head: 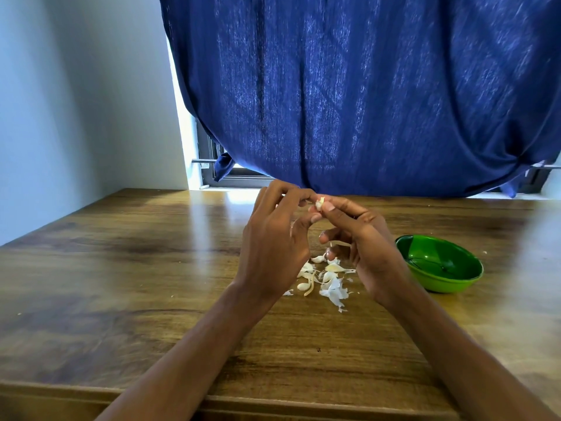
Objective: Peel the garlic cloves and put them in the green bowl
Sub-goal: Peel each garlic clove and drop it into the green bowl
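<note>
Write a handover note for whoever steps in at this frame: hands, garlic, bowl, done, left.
Left hand and right hand: both pinch one garlic clove above the table, mid-peel.
Loose cloves and skins lie in a pile under the hands.
Green bowl sits right of the pile; no cloves visible in it.
Left: finish this clove, drop it in the bowl, then peel the rest.

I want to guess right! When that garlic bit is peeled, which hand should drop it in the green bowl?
Probably the right hand. It already pinches the garlic clove together with the left hand, and the green bowl sits on the table just to its right. The left hand would have to cross over.
</note>
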{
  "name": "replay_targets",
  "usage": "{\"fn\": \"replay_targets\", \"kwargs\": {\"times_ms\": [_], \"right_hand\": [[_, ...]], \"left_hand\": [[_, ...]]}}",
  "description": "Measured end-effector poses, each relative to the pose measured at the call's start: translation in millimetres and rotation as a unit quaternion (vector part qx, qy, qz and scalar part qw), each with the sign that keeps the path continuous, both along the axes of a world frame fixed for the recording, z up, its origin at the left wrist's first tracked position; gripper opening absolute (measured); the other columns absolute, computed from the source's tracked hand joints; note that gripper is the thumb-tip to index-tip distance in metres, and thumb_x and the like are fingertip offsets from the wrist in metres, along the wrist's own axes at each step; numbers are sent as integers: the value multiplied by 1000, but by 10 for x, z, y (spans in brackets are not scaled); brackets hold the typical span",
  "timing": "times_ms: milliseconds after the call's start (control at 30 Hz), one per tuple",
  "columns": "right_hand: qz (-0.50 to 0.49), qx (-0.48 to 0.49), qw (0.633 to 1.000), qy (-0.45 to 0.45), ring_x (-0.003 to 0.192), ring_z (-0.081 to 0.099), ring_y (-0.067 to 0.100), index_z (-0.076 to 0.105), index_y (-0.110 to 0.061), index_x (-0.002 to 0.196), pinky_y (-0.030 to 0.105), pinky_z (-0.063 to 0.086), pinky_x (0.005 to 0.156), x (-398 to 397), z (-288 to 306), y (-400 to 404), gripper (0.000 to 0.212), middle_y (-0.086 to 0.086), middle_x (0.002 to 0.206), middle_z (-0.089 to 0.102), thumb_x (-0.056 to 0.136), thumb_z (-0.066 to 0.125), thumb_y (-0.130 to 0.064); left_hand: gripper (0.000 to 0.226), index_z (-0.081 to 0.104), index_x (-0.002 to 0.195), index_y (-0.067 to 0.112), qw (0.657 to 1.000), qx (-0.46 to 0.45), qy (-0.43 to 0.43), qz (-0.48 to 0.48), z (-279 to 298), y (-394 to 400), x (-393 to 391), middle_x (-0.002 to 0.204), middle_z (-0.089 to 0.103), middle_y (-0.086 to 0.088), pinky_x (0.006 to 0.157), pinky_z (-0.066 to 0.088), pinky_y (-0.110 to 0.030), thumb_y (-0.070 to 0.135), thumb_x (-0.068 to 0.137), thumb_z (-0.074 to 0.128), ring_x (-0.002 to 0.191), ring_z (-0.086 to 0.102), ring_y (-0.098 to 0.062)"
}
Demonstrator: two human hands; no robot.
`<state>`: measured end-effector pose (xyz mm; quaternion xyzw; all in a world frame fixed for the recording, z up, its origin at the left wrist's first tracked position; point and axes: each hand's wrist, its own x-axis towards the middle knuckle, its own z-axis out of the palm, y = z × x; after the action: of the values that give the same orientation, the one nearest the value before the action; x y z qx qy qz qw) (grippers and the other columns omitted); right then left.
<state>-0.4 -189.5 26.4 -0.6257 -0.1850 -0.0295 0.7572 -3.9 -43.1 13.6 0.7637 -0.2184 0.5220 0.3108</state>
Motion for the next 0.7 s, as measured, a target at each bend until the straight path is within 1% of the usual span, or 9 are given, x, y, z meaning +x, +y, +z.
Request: {"fn": "replay_targets", "kwargs": {"times_ms": [133,300,400,567,633,700], "right_hand": [[0,-12,1000,-9,66,65,13,70,-14,116,24,50,51,-9,1,6,25,4,100,76,94,63,-22],[14,-1,1000,12,69,65,12,70,-12,116,23,50,51,-19,20,0,28,3,100,76,92,65,-25],[24,8,999,34,71,63,9,71,-14,114,21,49,52,-20,24,-3,32,0,99,75,86,68,-29],[28,43,997,62,70,61,6,72,-15,114,19,47,51,-22,37,-8,39,-4,94,73,79,71,-32],[27,55,996,66,69,62,5,74,-17,109,18,47,51,-25,44,-15,36,-5,93,73,77,71,-34],[26,62,995,68,69,62,4,75,-21,103,18,47,52,-25,47,-25,31,-5,96,74,76,71,-36]], "left_hand": [[7,71,96,9,1000,-5,-10,12,-2,11,0,96,61,-2,63,33,-11,8,90,75,83,54,-13],[8,70,97,10,1000,6,-9,13,-13,6,-6,99,58,-1,62,33,-7,9,90,74,83,49,-6],[8,69,96,10,1000,6,-10,10,-8,6,-7,100,58,-1,62,33,-7,7,90,73,82,47,-5],[14,68,97,11,1000,11,-2,0,-13,-5,-14,101,56,0,58,39,-16,1,88,72,80,48,-5],[15,68,97,11,1000,8,-2,-10,-13,-4,-17,102,56,1,57,43,-22,0,88,71,79,50,-6],[14,67,97,12,1000,7,-5,-17,-12,-3,-19,102,55,2,55,44,-24,1,89,71,78,50,-6]]}}
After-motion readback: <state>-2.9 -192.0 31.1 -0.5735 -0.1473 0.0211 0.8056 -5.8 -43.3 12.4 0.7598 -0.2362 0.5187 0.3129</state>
